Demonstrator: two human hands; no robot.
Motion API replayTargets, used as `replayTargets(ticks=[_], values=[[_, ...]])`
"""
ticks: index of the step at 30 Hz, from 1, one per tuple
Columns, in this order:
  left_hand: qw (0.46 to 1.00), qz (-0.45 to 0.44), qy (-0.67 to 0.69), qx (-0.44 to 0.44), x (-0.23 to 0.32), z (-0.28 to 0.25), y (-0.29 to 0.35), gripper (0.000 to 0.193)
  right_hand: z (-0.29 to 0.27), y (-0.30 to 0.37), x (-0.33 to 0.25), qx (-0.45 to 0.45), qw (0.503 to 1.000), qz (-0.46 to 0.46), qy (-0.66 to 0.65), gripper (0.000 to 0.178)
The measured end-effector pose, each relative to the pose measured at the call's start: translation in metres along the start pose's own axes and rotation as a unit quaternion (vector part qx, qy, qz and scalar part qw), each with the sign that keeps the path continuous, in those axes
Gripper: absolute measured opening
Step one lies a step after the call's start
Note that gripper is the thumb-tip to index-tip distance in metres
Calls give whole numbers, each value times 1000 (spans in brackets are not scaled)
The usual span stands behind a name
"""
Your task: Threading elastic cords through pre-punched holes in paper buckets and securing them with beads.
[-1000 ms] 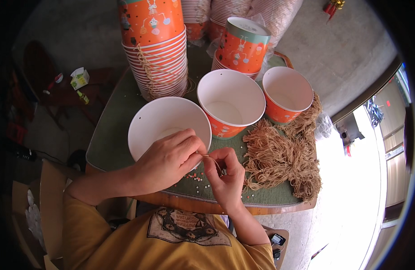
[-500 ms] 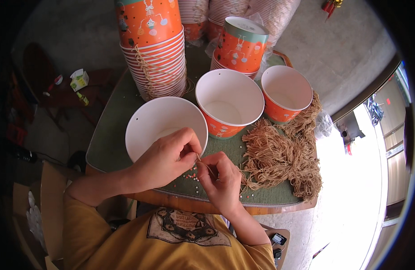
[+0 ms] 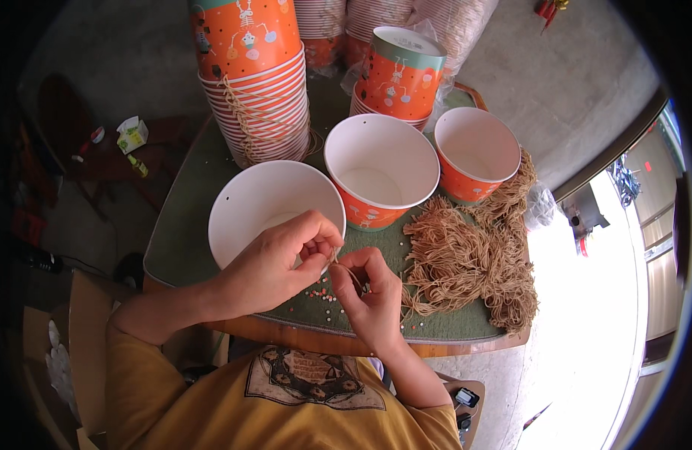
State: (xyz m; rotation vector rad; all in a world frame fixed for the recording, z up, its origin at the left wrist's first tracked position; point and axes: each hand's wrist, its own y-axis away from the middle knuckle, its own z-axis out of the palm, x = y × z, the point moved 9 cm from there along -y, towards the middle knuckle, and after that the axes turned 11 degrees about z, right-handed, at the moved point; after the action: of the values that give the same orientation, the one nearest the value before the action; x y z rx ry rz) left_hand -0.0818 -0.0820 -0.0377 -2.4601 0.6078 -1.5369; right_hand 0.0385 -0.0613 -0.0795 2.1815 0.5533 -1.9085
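Fingers [image 3: 370, 264] of two hands [image 3: 265, 264] [image 3: 374, 300] pinch cord [image 3: 349, 274] near three unstacked buckets [image 3: 244, 210] [image 3: 383, 169] [image 3: 477, 150].

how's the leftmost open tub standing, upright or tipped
Upright: the tub opens upward, its white inside showing beyond the left hand.

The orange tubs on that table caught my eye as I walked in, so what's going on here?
The person's right hand pinches a thin tan cord, with the left hand close against it, by the nearest open tub. A middle tub and a right-hand tub stand open beyond, near a heap of tan cord. Small bits lie scattered on the table.
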Motion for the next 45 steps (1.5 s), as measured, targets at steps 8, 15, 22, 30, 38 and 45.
replayTargets(ticks=[8,15,22,30,38,45], values=[[997,8,-78,-3,4,-6,2,28,6,-5,20,-108,961,119,-225,9],[996,-39,73,-42,-6,1,4,27,14,-4,28,-179,925,174,-286,8],[979,-91,179,-29,-15,7,7,18,7,-4,16,-110,964,107,-215,9],[987,-64,144,4,-20,5,4,10,-3,-2,2,-11,999,0,-46,9],[992,85,-94,-13,16,0,-7,10,-5,-1,1,7,1000,-23,-8,12],[995,70,-71,-11,14,2,-5,11,-6,0,1,17,1000,-20,4,12]])
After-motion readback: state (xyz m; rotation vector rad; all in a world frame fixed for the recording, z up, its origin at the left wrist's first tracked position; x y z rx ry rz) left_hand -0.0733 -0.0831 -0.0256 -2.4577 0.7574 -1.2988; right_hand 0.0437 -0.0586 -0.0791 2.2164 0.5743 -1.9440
